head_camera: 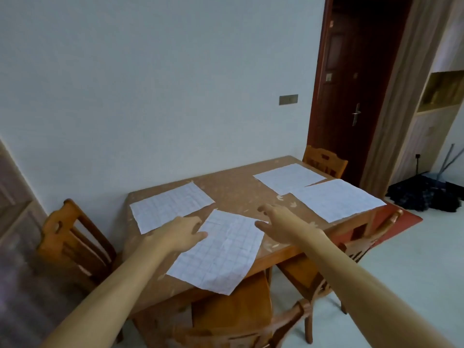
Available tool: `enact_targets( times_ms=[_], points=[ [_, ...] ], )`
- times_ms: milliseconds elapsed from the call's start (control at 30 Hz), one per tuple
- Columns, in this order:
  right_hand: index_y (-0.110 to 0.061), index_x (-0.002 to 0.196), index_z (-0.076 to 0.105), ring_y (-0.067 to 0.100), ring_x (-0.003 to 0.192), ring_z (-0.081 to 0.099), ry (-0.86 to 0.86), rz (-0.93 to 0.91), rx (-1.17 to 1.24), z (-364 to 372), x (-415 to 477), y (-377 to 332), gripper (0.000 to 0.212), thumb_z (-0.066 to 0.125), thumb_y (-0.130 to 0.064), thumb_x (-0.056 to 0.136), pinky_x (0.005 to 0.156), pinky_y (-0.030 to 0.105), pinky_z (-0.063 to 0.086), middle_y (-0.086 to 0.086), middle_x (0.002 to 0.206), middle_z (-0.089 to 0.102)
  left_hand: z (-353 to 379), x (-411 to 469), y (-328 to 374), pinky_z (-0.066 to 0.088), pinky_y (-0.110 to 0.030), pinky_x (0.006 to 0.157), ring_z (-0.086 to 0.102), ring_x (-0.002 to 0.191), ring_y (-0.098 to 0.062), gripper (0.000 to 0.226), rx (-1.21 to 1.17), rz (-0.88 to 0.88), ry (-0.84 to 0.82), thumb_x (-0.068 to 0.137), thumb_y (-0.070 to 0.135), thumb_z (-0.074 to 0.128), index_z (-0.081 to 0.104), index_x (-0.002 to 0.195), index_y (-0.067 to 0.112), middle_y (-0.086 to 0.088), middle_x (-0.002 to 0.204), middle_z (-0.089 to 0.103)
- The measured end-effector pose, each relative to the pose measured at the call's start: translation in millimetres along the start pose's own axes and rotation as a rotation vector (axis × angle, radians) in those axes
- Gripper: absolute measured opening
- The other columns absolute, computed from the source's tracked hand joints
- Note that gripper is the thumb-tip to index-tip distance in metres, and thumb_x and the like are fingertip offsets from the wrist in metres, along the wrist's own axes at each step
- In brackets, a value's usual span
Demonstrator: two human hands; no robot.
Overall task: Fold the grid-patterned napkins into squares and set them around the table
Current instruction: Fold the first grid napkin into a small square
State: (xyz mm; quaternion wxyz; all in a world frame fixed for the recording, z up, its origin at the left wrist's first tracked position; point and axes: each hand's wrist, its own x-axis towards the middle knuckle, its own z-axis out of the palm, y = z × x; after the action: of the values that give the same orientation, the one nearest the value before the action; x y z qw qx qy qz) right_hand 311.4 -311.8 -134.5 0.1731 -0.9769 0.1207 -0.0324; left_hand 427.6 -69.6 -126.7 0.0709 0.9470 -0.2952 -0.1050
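Several white grid-patterned napkins lie unfolded on the brown wooden table (236, 194). The nearest napkin (221, 254) hangs slightly over the front edge. Another napkin (170, 205) lies at the far left. Two overlapping ones, a back napkin (288, 178) and a right napkin (339, 200), lie at the far right. My left hand (180, 232) rests with spread fingers on the nearest napkin's upper left corner. My right hand (278, 221) hovers open at that napkin's upper right corner, holding nothing.
Wooden chairs stand around the table: one at the left (72, 244), one in front (241, 320), one at the right (361, 244), one at the far end (324, 160). A white wall backs the table. A dark red door (351, 91) and a dark heap on the floor (426, 194) are at right.
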Motion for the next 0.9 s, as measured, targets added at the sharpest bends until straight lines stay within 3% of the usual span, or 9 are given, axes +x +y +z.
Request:
enact_targets(
  times_ms=[167,333,400,533,667,900],
  points=[
    [-0.017,0.142,0.043,0.023,0.123,0.054,-0.112,0.013,0.035,29.1,83.2,37.3,0.049,0.051,-0.040,0.100,0.103,0.037,0.048,0.006,0.141,0.053,22.4,79.7,-13.0,0.049,-0.034,0.097,0.057,0.124,-0.021,0.054,-0.011,-0.039,-0.053,0.099,0.054,0.048,0.046,0.144,0.024,-0.002,0.142,0.056],
    [-0.015,0.144,0.041,0.023,0.118,0.059,-0.198,0.046,0.089,57.6,148.5,58.9,0.051,0.052,-0.039,0.100,0.101,0.039,0.050,0.008,0.140,0.055,46.6,144.3,-33.5,0.049,-0.052,0.100,0.050,0.131,-0.035,0.047,-0.045,-0.089,-0.136,0.097,0.055,0.049,0.054,0.126,0.018,-0.012,0.128,0.061],
    [-0.013,0.144,0.041,0.024,0.117,0.060,-0.220,0.057,0.097,70.8,170.7,65.9,0.051,0.051,-0.036,0.100,0.101,0.039,0.050,0.010,0.139,0.055,54.1,167.5,-40.4,0.049,-0.051,0.100,0.048,0.133,-0.037,0.049,-0.055,-0.095,-0.154,0.098,0.054,0.049,0.053,0.130,0.017,-0.012,0.124,0.063],
    [-0.014,0.145,0.041,0.024,0.116,0.059,-0.264,0.110,0.107,100.6,210.2,79.3,0.050,0.051,-0.035,0.100,0.100,0.038,0.050,0.010,0.141,0.053,71.4,218.7,-57.7,0.053,-0.040,0.094,0.063,0.109,-0.023,0.056,-0.063,-0.072,-0.214,0.099,0.055,0.047,0.045,0.145,0.024,-0.005,0.121,0.065],
    [-0.015,0.145,0.039,0.024,0.114,0.061,-0.301,0.222,0.124,141.0,243.0,90.5,0.049,0.051,-0.032,0.101,0.097,0.035,0.052,0.009,0.142,0.052,90.5,275.6,-77.4,0.052,-0.042,0.100,0.062,0.118,-0.026,0.054,-0.081,-0.034,-0.271,0.101,0.049,0.048,0.044,0.147,0.022,-0.010,0.140,0.058],
    [-0.013,0.144,0.039,0.026,0.120,0.055,-0.384,0.479,0.146,226.2,281.5,105.7,0.048,0.049,-0.028,0.100,0.095,0.034,0.047,0.009,0.138,0.053,153.3,373.2,-129.6,0.049,-0.039,0.101,0.058,0.123,-0.025,0.046,-0.056,0.053,-0.398,0.103,0.040,0.046,0.049,0.143,0.017,-0.009,0.142,0.056]
  ],
)
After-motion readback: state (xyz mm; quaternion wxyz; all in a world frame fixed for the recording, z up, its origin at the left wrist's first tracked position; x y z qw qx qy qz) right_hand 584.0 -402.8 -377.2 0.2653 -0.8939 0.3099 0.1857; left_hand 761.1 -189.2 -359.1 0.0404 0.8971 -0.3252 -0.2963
